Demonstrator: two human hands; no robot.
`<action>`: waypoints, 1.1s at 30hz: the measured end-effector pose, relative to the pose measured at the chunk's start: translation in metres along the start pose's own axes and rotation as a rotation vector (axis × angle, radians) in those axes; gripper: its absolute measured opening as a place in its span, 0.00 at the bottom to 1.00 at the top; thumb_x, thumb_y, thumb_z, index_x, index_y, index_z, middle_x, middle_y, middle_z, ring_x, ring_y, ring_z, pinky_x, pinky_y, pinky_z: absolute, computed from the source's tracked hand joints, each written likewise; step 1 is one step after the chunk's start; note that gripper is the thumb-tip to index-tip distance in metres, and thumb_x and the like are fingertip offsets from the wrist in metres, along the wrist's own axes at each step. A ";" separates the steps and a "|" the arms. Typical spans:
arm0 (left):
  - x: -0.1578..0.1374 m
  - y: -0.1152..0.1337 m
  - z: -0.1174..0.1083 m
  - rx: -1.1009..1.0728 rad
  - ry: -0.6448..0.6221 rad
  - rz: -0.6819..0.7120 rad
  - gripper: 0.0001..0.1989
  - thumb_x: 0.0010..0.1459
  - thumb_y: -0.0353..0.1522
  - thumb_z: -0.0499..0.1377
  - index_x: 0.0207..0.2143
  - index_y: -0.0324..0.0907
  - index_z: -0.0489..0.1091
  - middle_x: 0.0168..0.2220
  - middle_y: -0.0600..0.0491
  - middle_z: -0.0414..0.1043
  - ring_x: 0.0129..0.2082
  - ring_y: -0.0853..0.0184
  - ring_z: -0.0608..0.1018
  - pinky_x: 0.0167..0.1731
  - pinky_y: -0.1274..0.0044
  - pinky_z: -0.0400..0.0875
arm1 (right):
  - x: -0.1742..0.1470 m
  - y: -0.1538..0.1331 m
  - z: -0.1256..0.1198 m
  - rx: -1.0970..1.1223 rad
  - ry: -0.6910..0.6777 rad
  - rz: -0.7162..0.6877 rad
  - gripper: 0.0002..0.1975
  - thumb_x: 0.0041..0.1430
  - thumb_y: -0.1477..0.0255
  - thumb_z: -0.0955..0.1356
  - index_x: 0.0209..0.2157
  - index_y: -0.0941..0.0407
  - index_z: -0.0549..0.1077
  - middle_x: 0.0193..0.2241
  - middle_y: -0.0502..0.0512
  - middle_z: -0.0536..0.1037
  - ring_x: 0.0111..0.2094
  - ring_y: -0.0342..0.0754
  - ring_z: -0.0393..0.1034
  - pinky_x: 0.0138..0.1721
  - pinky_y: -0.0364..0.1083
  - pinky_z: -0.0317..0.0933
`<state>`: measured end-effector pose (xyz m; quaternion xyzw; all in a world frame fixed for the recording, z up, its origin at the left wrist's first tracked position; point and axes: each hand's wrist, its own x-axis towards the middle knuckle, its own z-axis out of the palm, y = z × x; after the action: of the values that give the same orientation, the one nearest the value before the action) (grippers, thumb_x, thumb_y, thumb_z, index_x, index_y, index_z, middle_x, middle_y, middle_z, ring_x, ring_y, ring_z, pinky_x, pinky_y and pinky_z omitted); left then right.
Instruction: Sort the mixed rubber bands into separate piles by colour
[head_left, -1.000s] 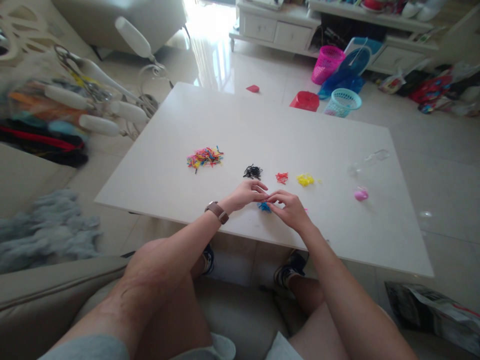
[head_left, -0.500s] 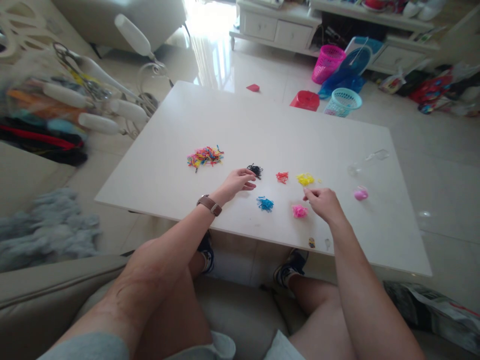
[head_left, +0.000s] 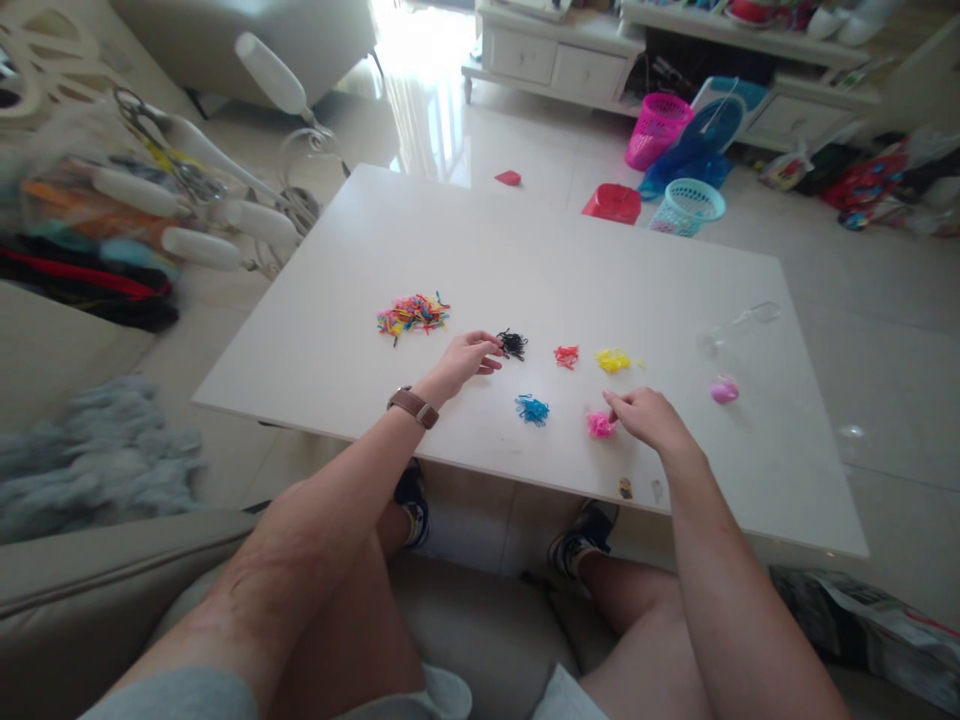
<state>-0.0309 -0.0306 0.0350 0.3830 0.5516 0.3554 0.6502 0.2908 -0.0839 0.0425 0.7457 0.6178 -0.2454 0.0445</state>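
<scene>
My left hand is at the left edge of a pile of black rubber bands, its fingers loosely apart and nothing visible in them. The fingers of my right hand are pinched together just above a pile of pink rubber bands; whatever they may hold is too small to make out. Between and beyond the hands lie piles of blue rubber bands, red rubber bands and yellow rubber bands. Farther left is a larger mixed-colour heap.
The white table also bears a pink egg-shaped object, a clear plastic item and a small yellow-and-dark figure near the front edge. A lamp with white shades stands at the left. Baskets sit on the floor behind.
My left hand has drawn back slightly left from the black pile. My right hand has moved a little down and left, toward the pink pile.
</scene>
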 end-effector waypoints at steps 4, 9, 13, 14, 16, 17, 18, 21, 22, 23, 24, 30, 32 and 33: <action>0.003 -0.003 0.000 0.083 0.017 0.024 0.05 0.52 0.30 0.61 0.34 0.40 0.71 0.35 0.49 0.75 0.29 0.69 0.79 0.33 0.77 0.71 | -0.002 -0.002 -0.002 -0.002 0.059 0.016 0.25 0.63 0.54 0.62 0.23 0.53 0.81 0.28 0.60 0.82 0.33 0.54 0.75 0.34 0.47 0.59; 0.012 -0.007 -0.009 0.502 0.144 0.123 0.09 0.55 0.32 0.58 0.39 0.40 0.73 0.37 0.47 0.76 0.37 0.63 0.78 0.41 0.73 0.71 | -0.001 -0.006 0.000 0.028 0.164 -0.016 0.23 0.63 0.55 0.62 0.28 0.53 0.81 0.31 0.60 0.83 0.36 0.54 0.75 0.34 0.47 0.58; 0.013 -0.005 -0.024 0.887 0.343 0.115 0.20 0.56 0.36 0.59 0.49 0.37 0.71 0.54 0.39 0.69 0.57 0.53 0.71 0.56 0.66 0.64 | 0.000 -0.007 0.003 0.035 0.182 -0.038 0.21 0.63 0.56 0.62 0.30 0.53 0.81 0.34 0.60 0.83 0.38 0.55 0.75 0.36 0.47 0.58; 0.013 -0.004 -0.028 0.949 0.391 0.100 0.23 0.56 0.38 0.59 0.52 0.37 0.70 0.56 0.37 0.66 0.60 0.51 0.68 0.58 0.64 0.62 | 0.000 -0.007 0.004 0.039 0.183 -0.044 0.21 0.63 0.56 0.62 0.30 0.53 0.81 0.34 0.60 0.83 0.38 0.55 0.75 0.36 0.47 0.58; 0.011 -0.002 -0.034 1.024 0.459 0.053 0.27 0.56 0.41 0.59 0.56 0.37 0.67 0.59 0.35 0.62 0.63 0.47 0.64 0.60 0.62 0.60 | 0.000 -0.006 0.005 0.047 0.185 -0.053 0.20 0.63 0.57 0.62 0.31 0.53 0.80 0.35 0.60 0.83 0.39 0.55 0.76 0.37 0.47 0.59; 0.010 -0.002 -0.037 1.048 0.476 0.022 0.29 0.56 0.42 0.58 0.57 0.36 0.65 0.60 0.34 0.60 0.63 0.46 0.63 0.60 0.61 0.60 | 0.000 -0.006 0.005 0.052 0.186 -0.056 0.20 0.63 0.57 0.62 0.31 0.53 0.80 0.36 0.60 0.83 0.40 0.55 0.76 0.37 0.47 0.59; 0.009 -0.002 -0.039 1.070 0.483 -0.008 0.31 0.57 0.42 0.58 0.58 0.35 0.64 0.61 0.33 0.59 0.64 0.44 0.62 0.60 0.60 0.60 | 0.000 -0.006 0.005 0.058 0.187 -0.057 0.20 0.63 0.57 0.62 0.31 0.53 0.80 0.36 0.59 0.83 0.40 0.55 0.76 0.38 0.47 0.59; 0.010 -0.008 -0.044 1.121 0.458 -0.087 0.36 0.56 0.44 0.57 0.62 0.31 0.60 0.64 0.29 0.56 0.66 0.40 0.59 0.61 0.57 0.58 | 0.000 -0.006 0.006 0.077 0.193 -0.059 0.19 0.63 0.57 0.63 0.31 0.53 0.80 0.38 0.59 0.84 0.41 0.55 0.76 0.39 0.47 0.60; 0.011 -0.011 -0.045 1.130 0.442 -0.107 0.38 0.56 0.45 0.58 0.63 0.31 0.58 0.66 0.28 0.53 0.67 0.39 0.57 0.62 0.57 0.57 | -0.001 -0.006 0.006 0.084 0.195 -0.060 0.19 0.63 0.57 0.63 0.31 0.53 0.80 0.38 0.59 0.84 0.41 0.55 0.76 0.39 0.47 0.60; 0.012 -0.014 -0.046 1.134 0.428 -0.122 0.40 0.55 0.46 0.58 0.64 0.31 0.57 0.68 0.28 0.51 0.68 0.39 0.55 0.62 0.56 0.56 | -0.001 -0.006 0.006 0.090 0.196 -0.061 0.19 0.63 0.57 0.63 0.31 0.53 0.80 0.38 0.59 0.84 0.41 0.55 0.76 0.39 0.47 0.60; 0.014 -0.018 -0.047 1.134 0.419 -0.136 0.42 0.55 0.47 0.58 0.65 0.31 0.56 0.69 0.28 0.48 0.69 0.38 0.52 0.63 0.55 0.55 | -0.001 -0.007 0.006 0.094 0.196 -0.062 0.18 0.63 0.58 0.63 0.31 0.53 0.80 0.38 0.59 0.84 0.42 0.55 0.76 0.39 0.47 0.60; 0.025 -0.026 -0.052 1.100 0.430 -0.183 0.47 0.54 0.49 0.58 0.69 0.32 0.51 0.72 0.29 0.40 0.72 0.38 0.46 0.65 0.54 0.50 | -0.002 -0.007 0.006 0.105 0.176 -0.062 0.18 0.63 0.58 0.63 0.32 0.53 0.80 0.37 0.59 0.83 0.41 0.55 0.76 0.39 0.47 0.59; 0.026 -0.025 -0.053 1.090 0.457 -0.196 0.47 0.55 0.48 0.58 0.69 0.30 0.50 0.72 0.27 0.39 0.72 0.39 0.46 0.65 0.55 0.49 | -0.002 -0.007 0.006 0.102 0.170 -0.057 0.19 0.63 0.57 0.63 0.32 0.53 0.80 0.38 0.58 0.83 0.42 0.55 0.76 0.39 0.47 0.59; 0.026 -0.024 -0.054 1.086 0.467 -0.203 0.48 0.55 0.48 0.58 0.69 0.30 0.49 0.72 0.27 0.39 0.72 0.39 0.47 0.65 0.55 0.50 | -0.002 -0.007 0.006 0.099 0.168 -0.057 0.19 0.63 0.57 0.63 0.33 0.53 0.80 0.38 0.58 0.83 0.42 0.56 0.76 0.39 0.47 0.59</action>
<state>-0.0798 -0.0128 -0.0027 0.5178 0.8163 0.0335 0.2538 0.2821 -0.0860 0.0396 0.7470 0.6276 -0.2133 -0.0516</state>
